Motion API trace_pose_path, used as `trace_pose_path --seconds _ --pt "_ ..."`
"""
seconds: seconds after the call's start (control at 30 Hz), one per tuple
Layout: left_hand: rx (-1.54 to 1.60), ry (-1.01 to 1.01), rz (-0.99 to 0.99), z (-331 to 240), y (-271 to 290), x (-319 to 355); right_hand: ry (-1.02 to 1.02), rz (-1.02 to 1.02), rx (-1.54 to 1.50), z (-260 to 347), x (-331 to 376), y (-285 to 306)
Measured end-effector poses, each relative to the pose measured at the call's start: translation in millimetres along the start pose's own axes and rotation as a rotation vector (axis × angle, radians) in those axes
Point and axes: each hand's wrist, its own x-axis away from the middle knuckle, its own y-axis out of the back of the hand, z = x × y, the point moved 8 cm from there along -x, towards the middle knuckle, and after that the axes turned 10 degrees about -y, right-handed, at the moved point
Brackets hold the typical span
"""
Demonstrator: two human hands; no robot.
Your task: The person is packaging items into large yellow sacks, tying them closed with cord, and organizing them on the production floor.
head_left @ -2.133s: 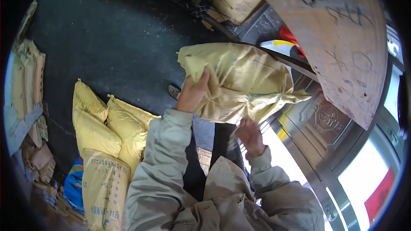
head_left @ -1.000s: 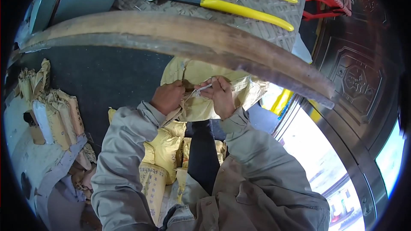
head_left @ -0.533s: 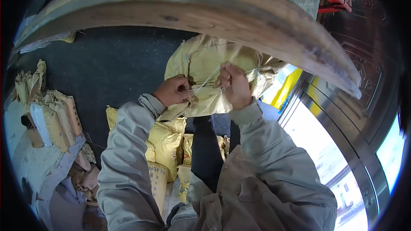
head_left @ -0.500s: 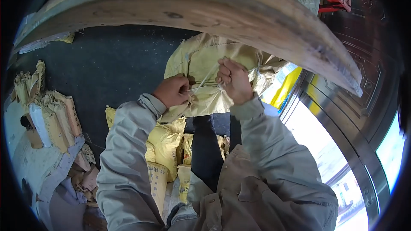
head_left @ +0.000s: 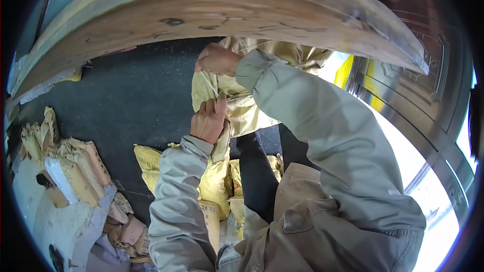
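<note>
A large tan-yellow sack (head_left: 249,117) lies in front of me, partly hidden by my right forearm and the wooden board above. A thin white string (head_left: 209,83) runs taut between my two hands over the sack's left end. My left hand (head_left: 207,122) pinches its lower part close to the sack's edge. Beyond it, my right hand (head_left: 218,60) is closed on the upper end of the string, with that arm reaching across the sack. Part of the right hand's grip is turned away from view.
A thick curved-looking wooden board (head_left: 282,17) spans the far side, close above my hands. Yellow packed bags (head_left: 214,184) stand below the sack, near my legs. Several paper bags (head_left: 75,171) sit on the left. At the right are metal doors (head_left: 403,88) and a bright opening.
My right hand has moved left across the sack, drawing the string with it. My left hand has shifted slightly nearer to me. The view has tilted a little.
</note>
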Motion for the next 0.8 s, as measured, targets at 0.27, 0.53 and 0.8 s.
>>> trace_pose_path --seconds 0.27,0.53,0.8 --pt "0.040 -0.052 -0.075 4.2 9.8 2.5 0.227 -0.087 0.648 50.2 21.6 -31.8" --pt "0.540 0.142 0.093 33.5 -0.2 -8.8 0.687 -1.049 0.596 15.4 186.3 19.2" --pt "0.808 0.293 0.343 42.6 -34.5 -6.2 0.445 -0.912 0.122 -66.3 209.2 -3.3"
